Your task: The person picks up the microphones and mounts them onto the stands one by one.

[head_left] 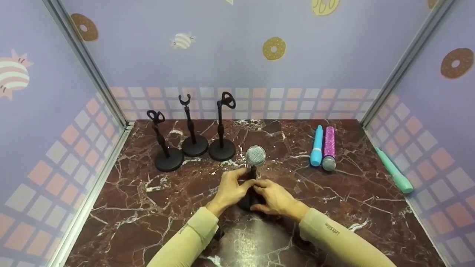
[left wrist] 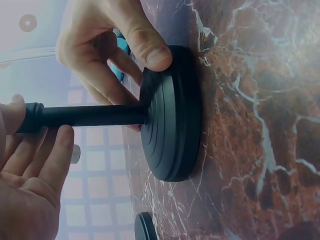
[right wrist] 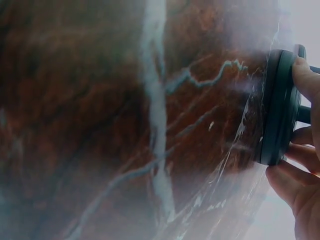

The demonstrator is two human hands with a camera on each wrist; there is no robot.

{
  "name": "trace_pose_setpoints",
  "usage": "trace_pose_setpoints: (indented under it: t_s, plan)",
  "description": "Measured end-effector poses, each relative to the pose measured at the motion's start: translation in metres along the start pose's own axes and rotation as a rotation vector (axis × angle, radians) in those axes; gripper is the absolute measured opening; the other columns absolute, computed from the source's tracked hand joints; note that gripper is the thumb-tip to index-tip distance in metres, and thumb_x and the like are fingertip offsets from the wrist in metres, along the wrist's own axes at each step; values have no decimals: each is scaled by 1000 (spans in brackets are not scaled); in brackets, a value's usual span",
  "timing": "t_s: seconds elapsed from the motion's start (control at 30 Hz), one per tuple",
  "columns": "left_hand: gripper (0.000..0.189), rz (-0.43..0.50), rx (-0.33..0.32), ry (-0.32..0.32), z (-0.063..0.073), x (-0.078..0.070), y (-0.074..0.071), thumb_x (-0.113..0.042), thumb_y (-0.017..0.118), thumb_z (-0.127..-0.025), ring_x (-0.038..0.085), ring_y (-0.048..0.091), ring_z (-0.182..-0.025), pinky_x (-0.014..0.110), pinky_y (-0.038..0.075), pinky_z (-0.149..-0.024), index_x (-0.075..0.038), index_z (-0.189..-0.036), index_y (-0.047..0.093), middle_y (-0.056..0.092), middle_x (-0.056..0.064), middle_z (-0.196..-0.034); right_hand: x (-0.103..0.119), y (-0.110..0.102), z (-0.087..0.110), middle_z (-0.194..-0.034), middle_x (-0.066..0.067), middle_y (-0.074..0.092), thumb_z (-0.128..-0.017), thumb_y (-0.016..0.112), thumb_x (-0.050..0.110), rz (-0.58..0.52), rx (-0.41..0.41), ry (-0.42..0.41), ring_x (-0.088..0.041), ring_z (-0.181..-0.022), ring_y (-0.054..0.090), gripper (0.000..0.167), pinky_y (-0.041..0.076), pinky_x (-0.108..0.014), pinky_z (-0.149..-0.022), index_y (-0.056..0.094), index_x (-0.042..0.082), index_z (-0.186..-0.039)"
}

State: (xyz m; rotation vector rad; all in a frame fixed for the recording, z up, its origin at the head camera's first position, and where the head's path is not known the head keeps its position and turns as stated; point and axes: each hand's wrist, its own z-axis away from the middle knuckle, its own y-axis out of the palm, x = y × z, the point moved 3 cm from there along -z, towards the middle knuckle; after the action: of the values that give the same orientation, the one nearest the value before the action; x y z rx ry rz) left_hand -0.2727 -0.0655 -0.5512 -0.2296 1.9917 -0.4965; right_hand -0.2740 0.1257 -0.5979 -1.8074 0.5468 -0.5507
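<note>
One black stand [left wrist: 100, 115] is upright at the near middle of the counter [head_left: 349, 207], between the person's two arms, with a silver mesh microphone head [head_left: 256, 155] at its top. The left hand [head_left: 232, 187] has a narrow grip on the stem, thumb on one side and fingers on the other, probably because the tall, thin part sways most easily. Lower down, the right hand [head_left: 276, 198] pinches the round base [left wrist: 172, 125] with the thumb on its upper edge, a hold that seems meant to stop the foot turning or sliding. Holding both high and low likely offsets the weight of the head. At the far left are three more stands, a clip-topped one [head_left: 169, 161], a fork-topped one [head_left: 195, 145] and a ring-topped one [head_left: 222, 150], each resting on a broad disc that suits a slender post. At the far right, a blue microphone [head_left: 316, 148] and a glittery purple microphone [head_left: 329, 142] lie side by side, perhaps so that each is easy to pick out; a teal microphone [head_left: 395, 172] lies along the right edge. Something dark [head_left: 219, 234] shows beside the left sleeve, too hidden to identify.
</note>
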Motion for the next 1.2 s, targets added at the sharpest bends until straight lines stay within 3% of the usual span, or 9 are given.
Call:
trace_pose_setpoints:
  t_s: [0.17, 0.4, 0.6, 0.7, 0.9, 1.2]
  plan:
    - [18, 55, -44, -20, -1, 1, 1, -11, 91, -92, 27, 87, -95, 35, 70, -89, -5, -106, 83, 88, 12, -103, 0, 0, -1, -146, -15, 75, -92, 89, 54, -7, 12, 12, -33, -129, 75, 63, 63, -44, -111, 78, 4, -129]
    - [21, 88, -99, -47, -1, 1, 3, -12, 96, -88, 28, 85, -88, 43, 71, -82, -5, -99, 79, 86, 13, -94, 1, 0, -3, -139, -13, 78, -91, 89, 56, 10, 1, 21, -31, -125, 76, 61, 64, -42, -108, 79, 6, -124]
    - [27, 182, -22, -32, 2, 4, 4, 5, 79, -92, 41, 85, -105, 53, 69, -93, 2, -119, 79, 85, 23, -111, 2, -2, -3, -138, -13, 76, -91, 90, 55, -2, 8, 19, -31, -124, 76, 69, 64, -42, -108, 76, 4, -136]
    - [34, 148, 0, 0, 3, 3, 3, 8, 73, -92, 40, 84, -108, 51, 69, -97, 3, -125, 78, 85, 22, -115, 1, -3, -3, -135, -11, 76, -90, 91, 54, -9, 4, 18, -31, -123, 76, 70, 64, -42, -108, 76, 5, -137]
    - [30, 12, -18, 30, 4, 2, 2, 3, 77, -91, 31, 85, -105, 46, 68, -98, -3, -121, 80, 87, 15, -111, 1, -4, -4, -132, -9, 75, -89, 92, 55, -4, 0, 16, -29, -119, 76, 67, 65, -42, -106, 77, 7, -134]
    - [24, 92, -30, -1, 2, 5, 4, 1, 84, -91, 32, 86, -102, 50, 69, -94, -3, -113, 77, 86, 17, -108, 1, -1, -2, -135, -11, 76, -89, 92, 55, -5, -11, 14, -30, -121, 77, 64, 65, -42, -107, 79, 7, -129]
